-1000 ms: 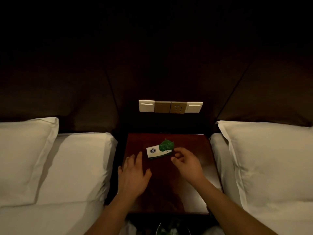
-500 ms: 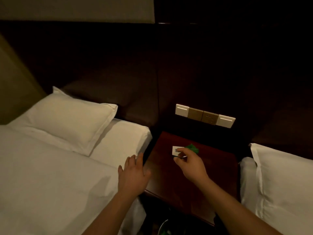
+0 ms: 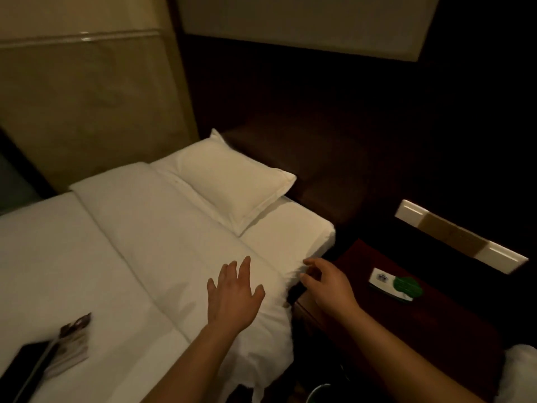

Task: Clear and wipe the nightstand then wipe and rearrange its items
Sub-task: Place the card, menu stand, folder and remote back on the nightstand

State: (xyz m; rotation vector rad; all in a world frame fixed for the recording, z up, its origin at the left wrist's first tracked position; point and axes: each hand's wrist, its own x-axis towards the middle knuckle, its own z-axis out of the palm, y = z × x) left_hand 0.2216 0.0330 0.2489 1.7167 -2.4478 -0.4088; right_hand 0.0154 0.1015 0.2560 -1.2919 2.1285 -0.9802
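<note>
The dark red wooden nightstand stands at the right between two beds. A white card with a green leaf-shaped tag lies on its far part. My right hand hovers over the nightstand's left edge beside the bed, fingers loosely curled and holding nothing. My left hand is spread flat over the white sheet of the left bed, empty. At the lower left of that bed lie a dark flat tray or folder and a printed booklet.
A white pillow rests at the head of the left bed. A switch and socket panel is on the dark headboard wall behind the nightstand. Part of the second bed shows at the lower right. A bin's round rim sits below the nightstand.
My view has swung left toward the left bed. My right hand has let go of the card and drawn back to the nightstand's left edge. My left hand now lies over the bed sheet.
</note>
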